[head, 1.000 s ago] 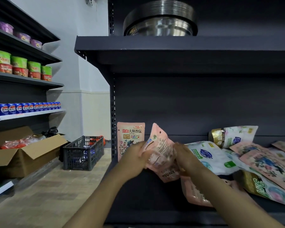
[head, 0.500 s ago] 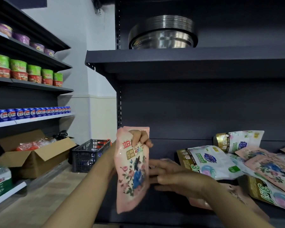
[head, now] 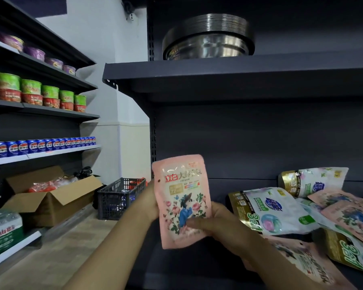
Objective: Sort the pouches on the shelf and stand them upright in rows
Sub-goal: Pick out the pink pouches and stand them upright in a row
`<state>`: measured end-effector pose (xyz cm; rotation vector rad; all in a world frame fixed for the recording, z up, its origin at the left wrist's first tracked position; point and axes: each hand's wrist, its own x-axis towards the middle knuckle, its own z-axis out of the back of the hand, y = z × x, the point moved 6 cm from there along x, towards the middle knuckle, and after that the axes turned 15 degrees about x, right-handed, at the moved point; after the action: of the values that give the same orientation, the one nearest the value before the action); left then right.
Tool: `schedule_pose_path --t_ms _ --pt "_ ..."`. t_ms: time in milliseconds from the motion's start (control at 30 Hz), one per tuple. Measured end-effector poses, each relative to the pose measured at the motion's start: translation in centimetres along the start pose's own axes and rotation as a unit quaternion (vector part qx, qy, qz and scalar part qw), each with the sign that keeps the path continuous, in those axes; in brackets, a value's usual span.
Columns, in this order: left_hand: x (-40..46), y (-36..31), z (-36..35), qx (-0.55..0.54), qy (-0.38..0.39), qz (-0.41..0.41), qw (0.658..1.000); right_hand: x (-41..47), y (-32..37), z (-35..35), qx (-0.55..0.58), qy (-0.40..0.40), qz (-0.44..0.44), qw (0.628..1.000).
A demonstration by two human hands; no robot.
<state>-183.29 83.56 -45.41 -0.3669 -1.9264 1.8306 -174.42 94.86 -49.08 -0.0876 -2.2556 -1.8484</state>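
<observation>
Gripping pink pouch (head: 181, 200) upright: left hand (head: 150, 203); right hand (head: 215, 223).

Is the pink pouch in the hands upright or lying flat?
Upright: the pink pouch is held off the shelf, print right way up, by the left hand and right hand.

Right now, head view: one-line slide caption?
Both hands, left and right, hold a pink pouch upright before the shelf; other pouches lie heaped right.
</observation>
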Motion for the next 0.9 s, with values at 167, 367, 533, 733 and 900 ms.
schedule_pose_path --t_ms 167,367,533,733,900 --pt "-1.8 0.8 -0.2 0.087 0.102 -0.020 0.991 1.9 -0.6 1.3 0.068 -0.054 0.053 0.995" --pt "-1.1 4.1 2.4 0.358 0.017 -0.079 0.930 3.5 -2.2 1.1 -0.045 -0.092 0.063 0.993" --pt "0.8 6.1 4.6 0.368 -0.062 -0.053 0.926 5.6 -3.2 1.2 -0.209 -0.108 0.008 0.972" --pt "2.7 7.8 5.7 0.383 -0.064 -0.023 0.921 7.2 -3.2 2.3 -0.340 -0.136 -0.013 0.930" --pt "3.6 7.8 6.0 0.401 -0.098 -0.014 0.911 7.8 -3.5 2.7 -0.338 -0.160 -0.018 0.927"
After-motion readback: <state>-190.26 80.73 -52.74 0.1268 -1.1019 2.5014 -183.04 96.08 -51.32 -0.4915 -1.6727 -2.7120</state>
